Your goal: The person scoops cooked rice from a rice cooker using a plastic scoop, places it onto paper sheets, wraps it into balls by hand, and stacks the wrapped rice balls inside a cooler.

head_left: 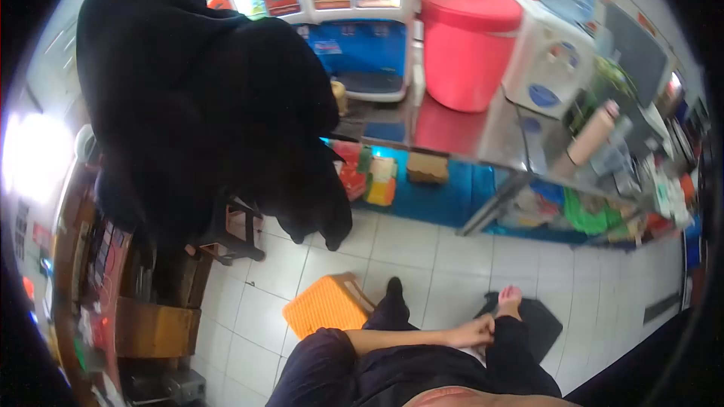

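From the lower left, my bare left forearm crosses my dark-clothed lap. My left hand (475,332) lies at the right side of the lap with its fingers curled together. A small pale patch shows beneath it, too unclear to name. I cannot pick out my right hand for certain. Just beyond the left hand is a pink and skin-coloured shape (510,296) at the end of a dark-clothed limb; whether it is a hand or a foot is unclear. An orange woven-look stool (326,306) stands left of a black shoe (395,295).
A person in black (204,90) stands at the upper left. A metal table (483,132) bears a pink lidded bucket (471,49), a white water dispenser (550,60) and a pale bottle (592,134). Wooden furniture (158,328) lines the left. White floor tiles (460,260) run between.
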The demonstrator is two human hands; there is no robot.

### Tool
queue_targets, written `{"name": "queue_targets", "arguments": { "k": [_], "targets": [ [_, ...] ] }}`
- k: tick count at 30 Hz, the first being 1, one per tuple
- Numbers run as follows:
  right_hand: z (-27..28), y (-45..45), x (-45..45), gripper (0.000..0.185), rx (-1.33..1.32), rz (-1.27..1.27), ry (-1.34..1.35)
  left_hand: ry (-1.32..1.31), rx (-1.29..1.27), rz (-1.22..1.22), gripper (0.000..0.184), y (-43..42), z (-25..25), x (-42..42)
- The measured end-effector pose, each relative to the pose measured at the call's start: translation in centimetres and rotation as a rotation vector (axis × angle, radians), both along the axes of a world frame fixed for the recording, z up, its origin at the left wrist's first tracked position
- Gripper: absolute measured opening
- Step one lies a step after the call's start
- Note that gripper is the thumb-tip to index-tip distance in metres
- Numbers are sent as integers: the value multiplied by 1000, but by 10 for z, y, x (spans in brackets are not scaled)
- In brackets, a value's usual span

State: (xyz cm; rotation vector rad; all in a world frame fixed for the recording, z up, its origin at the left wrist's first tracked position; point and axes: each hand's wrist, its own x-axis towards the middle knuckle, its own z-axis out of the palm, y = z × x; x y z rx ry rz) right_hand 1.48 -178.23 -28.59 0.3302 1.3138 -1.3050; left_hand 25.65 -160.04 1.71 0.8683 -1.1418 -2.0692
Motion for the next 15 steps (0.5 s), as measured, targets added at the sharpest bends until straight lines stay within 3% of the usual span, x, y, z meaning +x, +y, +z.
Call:
{"name": "queue_targets", "arguments": {
  "k": [1, 2, 3, 5, 6, 7, 8, 9, 10, 11, 13, 15],
  "targets": [
    [-98, -20, -37, 15, -376, 283, -193, 134, -25, -76, 21, -11, -18, 13],
    [-82, -31, -18, 17, -255, 142, -135, 269, -54, -154, 21, -30, -31, 26],
    [-51, -39, 8, 18, -130, 47, -82, 193, -98, -113, 23, -59, -31, 60],
    [-19, -70, 57, 22, -50, 219, 6, 49, -183, -36, 29, -121, -26, 139],
    [-3, -84, 83, 24, -8, 376, 44, 229, -98, 305, 33, -160, -75, 174],
    [18, -93, 111, 26, 31, 602, 103, 143, -33, 822, 11, -197, -71, 211],
    [37, -107, 146, 28, 62, 962, 222, -501, -691, 1248, 19, -233, -73, 272],
    [64, -123, 181, 30, 69, 1412, 378, -558, -449, 1379, 32, -252, -32, 330],
    [103, -133, 220, 33, -25, 1871, 568, -932, -561, 1584, 43, -273, -18, 384],
    [143, -143, 259, 35, -165, 2392, 840, -954, -531, 1717, 48, -291, -6, 427],
    [196, -161, 334, 39, -444, 2836, 936, -1289, -481, 1922, 74, -322, 6, 495],
    [217, -184, 408, 43, -607, 2956, 881, -1403, -353, 2018, 85, -344, 6, 540]
  ]
}}
